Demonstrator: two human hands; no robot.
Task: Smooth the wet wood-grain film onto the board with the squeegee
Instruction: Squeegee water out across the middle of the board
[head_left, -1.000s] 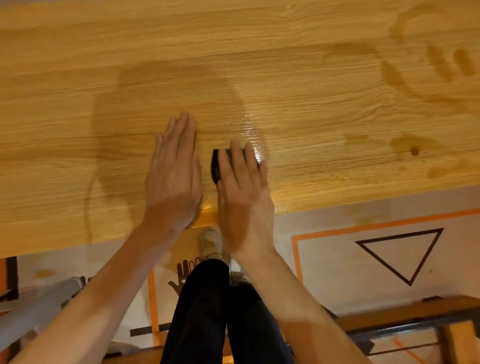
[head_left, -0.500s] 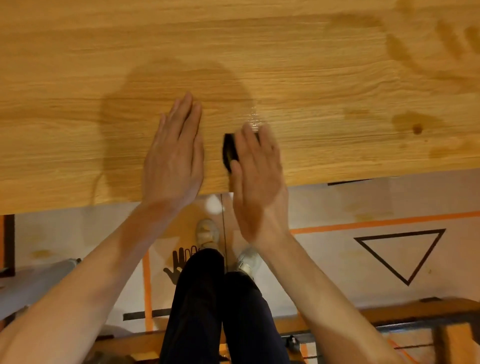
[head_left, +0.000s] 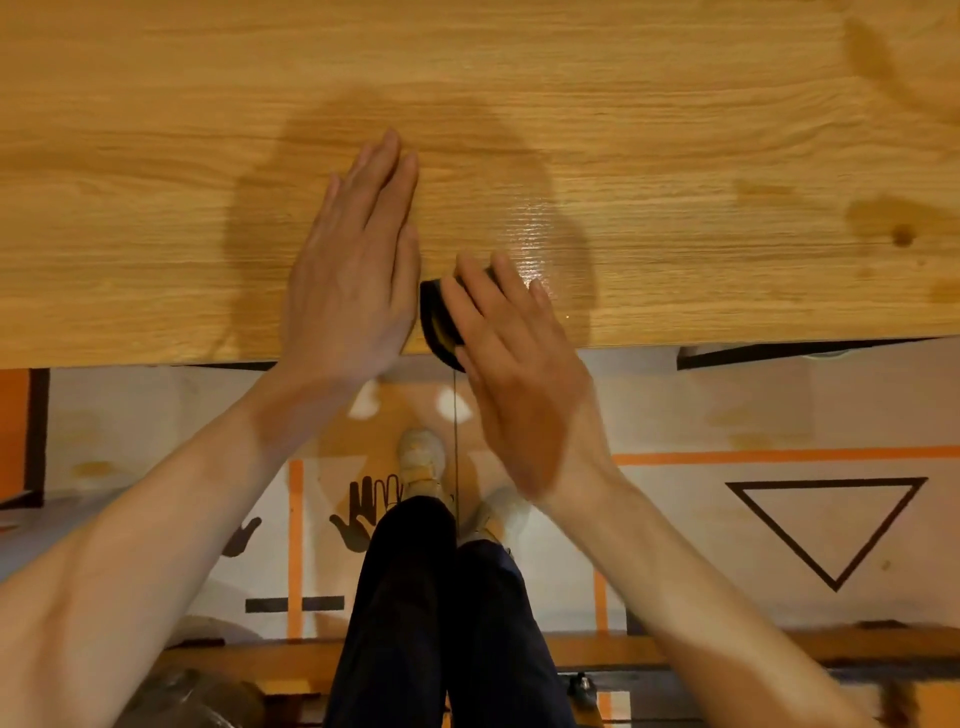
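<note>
Pressing the squeegee (head_left: 441, 322) at the near edge of the film (head_left: 649, 130) under flat fingers, the right hand (head_left: 519, 374) works mid-task, left hand (head_left: 358, 270) spread flat beside it; darker patches at right look unsmoothed.

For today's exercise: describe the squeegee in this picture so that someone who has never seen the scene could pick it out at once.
Start at the wide wood-grain board filling the top of the view and follow its near edge to the two hands. The squeegee sits between the flat left hand and the right hand, mostly under the right hand's fingers. It is the only black thing on the board.
</note>
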